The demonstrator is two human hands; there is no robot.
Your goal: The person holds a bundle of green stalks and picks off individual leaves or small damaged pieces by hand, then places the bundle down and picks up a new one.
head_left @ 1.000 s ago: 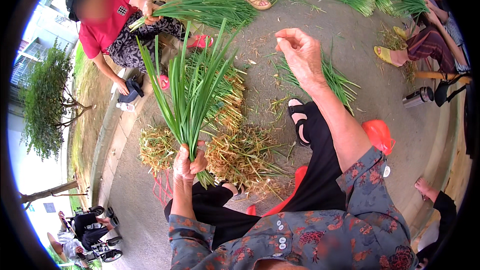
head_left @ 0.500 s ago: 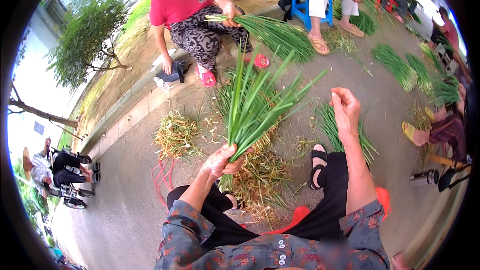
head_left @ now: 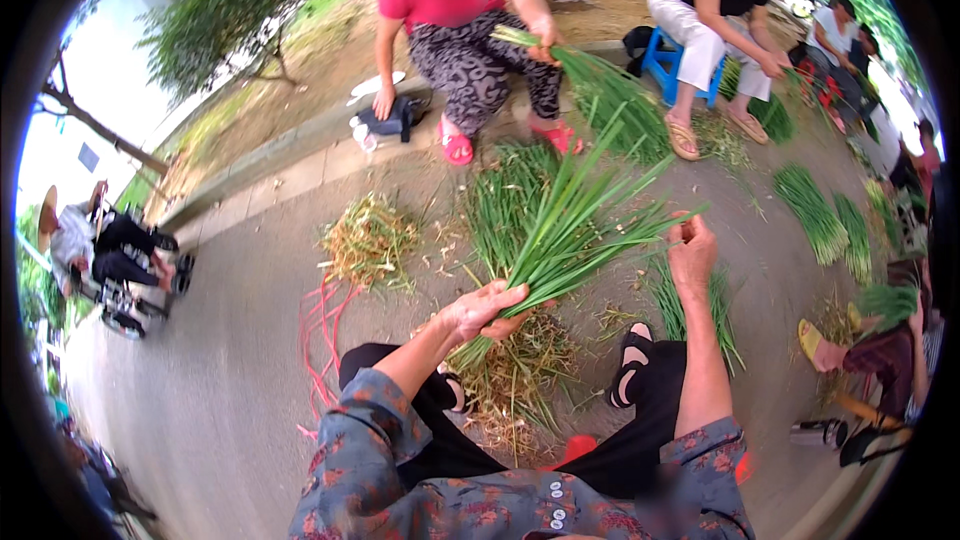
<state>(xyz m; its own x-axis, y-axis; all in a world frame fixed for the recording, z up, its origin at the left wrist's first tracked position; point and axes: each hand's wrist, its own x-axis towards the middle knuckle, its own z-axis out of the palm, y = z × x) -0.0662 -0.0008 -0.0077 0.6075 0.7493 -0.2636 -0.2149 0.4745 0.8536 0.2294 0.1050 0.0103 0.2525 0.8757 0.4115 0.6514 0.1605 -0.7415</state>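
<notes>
My left hand (head_left: 480,310) is closed around the lower stalks of a bunch of garlic chives (head_left: 575,230), whose long flat green leaves fan out to the upper right. At the tips of that fan, my right hand (head_left: 692,252) is pinched closed on the end of a leaf. Below the bunch, between my feet, lies a heap of yellowed, dry trimmings (head_left: 525,365). More loose green chives (head_left: 505,205) lie just beyond it. Another small lot of chives (head_left: 680,305) rests on the ground under my right forearm.
Beside the left forearm are a second trimmings pile (head_left: 370,240) and pink string (head_left: 322,340). Across sits a person in red (head_left: 455,0) holding chives; another is on a blue stool (head_left: 665,65). Tied bundles (head_left: 810,210) and a metal flask (head_left: 820,433) lie rightward.
My right hand has come down from above the ground onto the leaf tips. The chive bunch has tilted to the right in my left hand. The view has shifted a little.
</notes>
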